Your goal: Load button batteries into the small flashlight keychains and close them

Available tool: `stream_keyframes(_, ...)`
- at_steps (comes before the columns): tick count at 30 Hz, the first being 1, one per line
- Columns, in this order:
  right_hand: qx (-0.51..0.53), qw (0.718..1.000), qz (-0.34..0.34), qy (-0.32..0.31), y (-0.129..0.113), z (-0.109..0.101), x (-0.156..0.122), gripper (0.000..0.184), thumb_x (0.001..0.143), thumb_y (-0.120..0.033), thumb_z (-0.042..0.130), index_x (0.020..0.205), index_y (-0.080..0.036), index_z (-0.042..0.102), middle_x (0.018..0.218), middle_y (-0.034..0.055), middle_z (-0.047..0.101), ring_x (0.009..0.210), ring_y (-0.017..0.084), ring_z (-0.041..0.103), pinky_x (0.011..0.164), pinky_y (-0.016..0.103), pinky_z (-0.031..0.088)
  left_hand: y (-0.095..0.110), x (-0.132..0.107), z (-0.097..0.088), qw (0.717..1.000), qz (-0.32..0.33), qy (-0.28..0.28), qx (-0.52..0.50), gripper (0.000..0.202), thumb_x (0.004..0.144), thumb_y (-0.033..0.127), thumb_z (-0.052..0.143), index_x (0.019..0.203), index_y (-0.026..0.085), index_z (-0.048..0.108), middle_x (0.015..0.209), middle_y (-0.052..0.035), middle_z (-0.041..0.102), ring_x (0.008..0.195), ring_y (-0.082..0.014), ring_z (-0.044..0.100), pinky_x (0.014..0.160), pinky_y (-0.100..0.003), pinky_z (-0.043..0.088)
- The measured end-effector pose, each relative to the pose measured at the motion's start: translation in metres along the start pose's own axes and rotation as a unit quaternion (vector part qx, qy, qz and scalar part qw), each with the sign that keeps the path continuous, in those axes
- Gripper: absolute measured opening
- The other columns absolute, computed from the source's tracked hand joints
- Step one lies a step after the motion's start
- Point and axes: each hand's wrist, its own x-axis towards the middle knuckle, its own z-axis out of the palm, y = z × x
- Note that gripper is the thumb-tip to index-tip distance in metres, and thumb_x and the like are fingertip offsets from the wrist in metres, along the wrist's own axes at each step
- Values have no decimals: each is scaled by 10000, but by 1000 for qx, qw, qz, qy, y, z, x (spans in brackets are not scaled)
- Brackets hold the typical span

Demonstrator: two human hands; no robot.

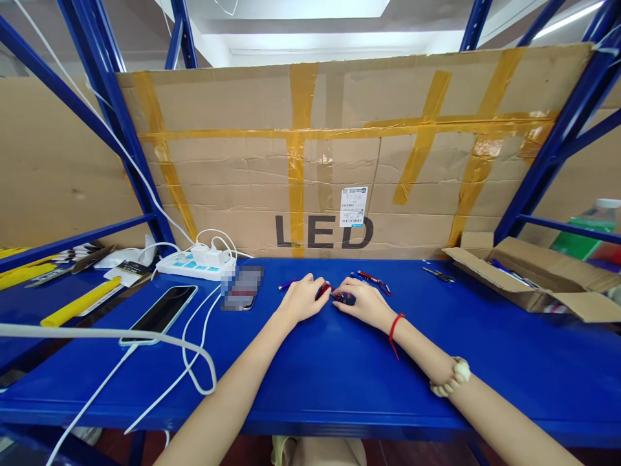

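Small red tube (324, 289), mid blue table (339, 375), gripped at either end by left hand (303, 299) and right hand (365, 304), fingers curled shut; red clip piece (374, 279) just behind right hand

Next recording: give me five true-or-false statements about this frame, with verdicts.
1. The left hand and right hand meet at a small red item on the blue table. True.
2. The phone lies right of the hands. False: it lies to their left.
3. The open cardboard box sits at the table's right end. True.
4. The right wrist wears a yellow watch. False: it wears a red string and, further up the arm, a pale bead bracelet.
5. The cardboard wall reads "LED". True.
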Motion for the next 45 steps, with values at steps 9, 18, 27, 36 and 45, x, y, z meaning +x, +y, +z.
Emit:
stream_keyframes(9,-3,1000,23,-10,6,2,-1,145,768,-310,583,859,-219,650,826,24,627,751,155,589,590,248,445,5,-2,10,999,38,-2,-29,260,870,349,378,837,184,576,711,-27,533,654,-133,551,562,-222,418)
stream_keyframes(18,73,997,23,-24,25,0,-5,127,780,-289,572,789,-184,642,742,29,627,652,138,577,612,262,457,14,-4,15,996,-7,-21,-86,249,863,363,387,776,197,550,676,-4,519,589,-111,510,511,-208,360)
stream_keyframes(27,152,986,39,-53,25,0,-5,135,768,-246,566,848,-170,643,799,53,647,658,144,588,604,265,473,19,-5,19,994,-44,-17,-99,248,875,357,353,774,204,518,673,5,506,591,-114,495,518,-207,327)
stream_keyframes(36,149,988,24,14,29,0,-2,152,806,-247,520,873,-190,643,826,57,645,745,172,592,641,291,477,13,0,15,986,-64,-38,-149,275,870,379,374,692,197,478,623,27,479,582,-109,484,521,-208,332)
stream_keyframes(45,128,982,37,134,28,0,-3,151,806,-237,525,870,-188,653,807,56,623,696,155,576,601,278,477,18,-2,11,994,-25,-67,-79,268,883,369,351,805,205,547,669,1,515,613,-128,510,524,-204,349)
